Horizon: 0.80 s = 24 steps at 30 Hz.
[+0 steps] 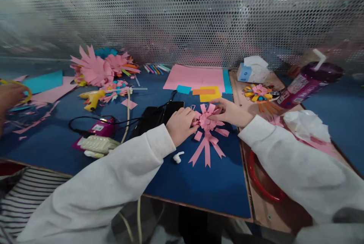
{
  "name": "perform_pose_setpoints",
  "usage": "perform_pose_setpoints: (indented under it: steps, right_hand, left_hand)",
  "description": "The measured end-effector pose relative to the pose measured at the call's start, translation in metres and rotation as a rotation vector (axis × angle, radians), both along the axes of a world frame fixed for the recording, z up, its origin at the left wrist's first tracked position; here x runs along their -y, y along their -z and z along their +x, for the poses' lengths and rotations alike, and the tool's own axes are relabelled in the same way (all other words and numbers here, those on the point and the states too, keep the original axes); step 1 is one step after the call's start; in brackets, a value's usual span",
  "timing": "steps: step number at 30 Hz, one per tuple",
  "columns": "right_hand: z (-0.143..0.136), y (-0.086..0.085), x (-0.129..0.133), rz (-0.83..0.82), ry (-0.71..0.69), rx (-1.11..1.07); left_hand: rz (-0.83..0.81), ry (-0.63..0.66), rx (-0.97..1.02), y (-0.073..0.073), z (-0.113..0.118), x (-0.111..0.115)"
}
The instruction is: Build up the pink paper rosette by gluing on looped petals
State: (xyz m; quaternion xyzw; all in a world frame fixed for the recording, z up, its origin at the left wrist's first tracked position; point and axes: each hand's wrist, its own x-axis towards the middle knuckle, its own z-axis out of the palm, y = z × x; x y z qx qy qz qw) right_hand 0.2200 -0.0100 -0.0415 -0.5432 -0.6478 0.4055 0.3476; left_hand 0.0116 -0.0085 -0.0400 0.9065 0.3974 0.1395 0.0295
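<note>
A pink paper flower [207,123] with looped petals and notched ribbon tails lies on the blue tabletop in front of me. My left hand [182,124] pinches a loop at its left side, the fingertips partly hidden behind the paper. At the upper right of the flower, my right hand [231,113] has its thumb and fingers closed on the petals. Close by my left hand are a black phone-like slab [155,117] and a small white earbud [178,157].
Yellow glue gun [93,98], cables and a power strip [99,144] lie left. Paper sheets [196,77] and a tissue box [252,70] stand behind; a purple bottle [305,82] leans right. Red-handled scissors [263,183] rest under my right sleeve. A co-worker's hand [11,94] holds yellow-handled scissors.
</note>
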Motion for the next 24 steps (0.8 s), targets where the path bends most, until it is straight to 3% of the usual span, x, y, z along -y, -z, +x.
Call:
perform_pose_setpoints:
  steps: [7,12,17,20,24]
  right_hand:
    - [0.007,0.009,-0.009,0.052,0.108,-0.375]
    - [0.006,0.012,-0.008,0.062,0.134,-0.533]
    - [0.0,0.006,-0.002,0.103,0.093,-0.537]
    - [-0.005,0.003,0.003,0.086,0.094,-0.546]
    - [-0.008,0.006,0.005,0.038,0.078,-0.578]
  left_hand:
    - [0.049,-0.033,0.421,-0.001,-0.003,-0.001]
    - [-0.394,-0.068,0.712,0.001,0.003,0.001]
    - [-0.794,-0.107,0.979,0.002,0.008,0.001]
    - [-0.862,-0.088,1.002,0.0,0.008,0.002]
    - [-0.838,-0.116,1.08,-0.001,0.008,0.002]
